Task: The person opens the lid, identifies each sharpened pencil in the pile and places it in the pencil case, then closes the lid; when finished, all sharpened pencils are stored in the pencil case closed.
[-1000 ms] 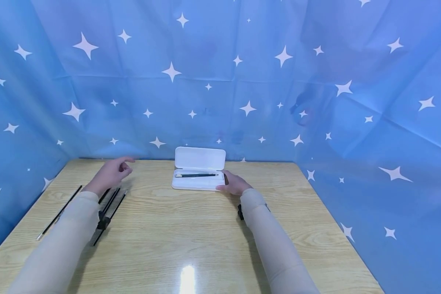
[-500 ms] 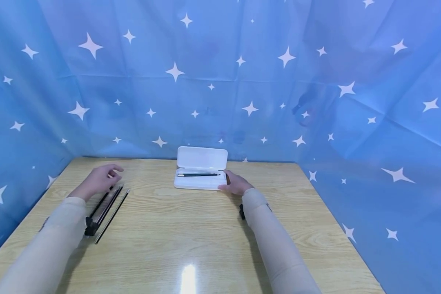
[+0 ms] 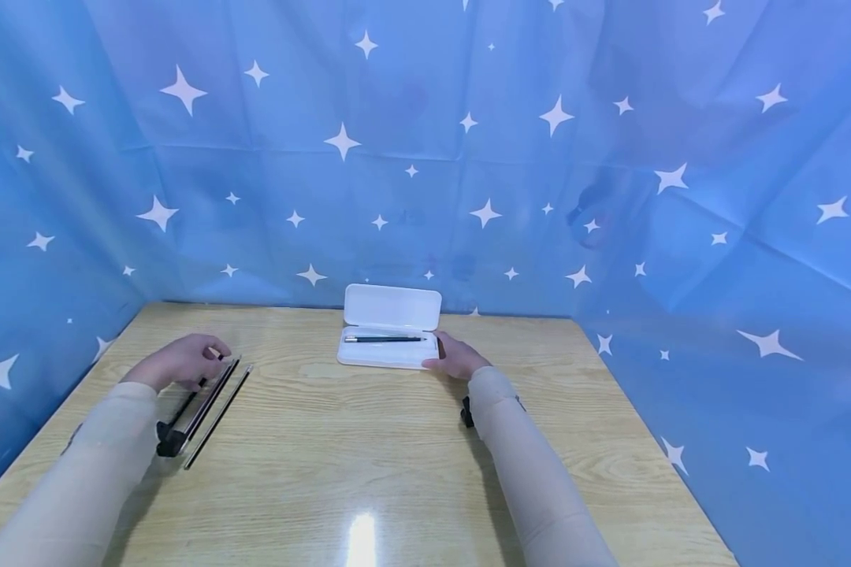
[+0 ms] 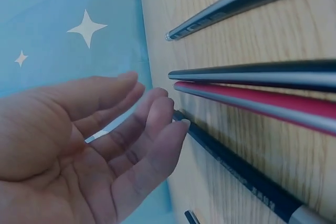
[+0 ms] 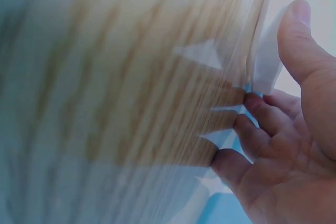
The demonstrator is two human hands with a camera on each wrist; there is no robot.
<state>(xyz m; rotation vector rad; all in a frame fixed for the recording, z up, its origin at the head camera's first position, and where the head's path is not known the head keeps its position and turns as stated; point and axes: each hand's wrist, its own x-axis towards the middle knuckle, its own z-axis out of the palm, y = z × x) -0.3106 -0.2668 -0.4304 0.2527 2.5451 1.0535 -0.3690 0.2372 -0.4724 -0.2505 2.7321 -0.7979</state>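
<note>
In the head view an open white pencil case (image 3: 369, 356) stands near the table's back edge, its lid raised. One dark pencil (image 3: 383, 339) lies inside it. My right hand (image 3: 458, 357) holds the case's right end, thumb at the front and fingers farther back; in the right wrist view the fingertips (image 5: 230, 163) meet the tabletop. My left hand (image 3: 180, 361) hovers at the far ends of several pencils on the left. Its loosely bent fingers are right by the tip of a dark pencil (image 4: 231, 166). Beside that lie a red pencil (image 4: 257, 103) and dark ones (image 4: 252, 6).
The wooden table (image 3: 340, 441) ends at a blue curtain (image 3: 411, 157) with white stars, which also hangs along both sides. A black wrist strap piece (image 3: 170, 439) under the left sleeve overlaps the pencils' near ends.
My left hand has moved left and down toward the pencils' far ends, its fingers bending more. The right hand stays at the pencil case. The head view has shifted slightly.
</note>
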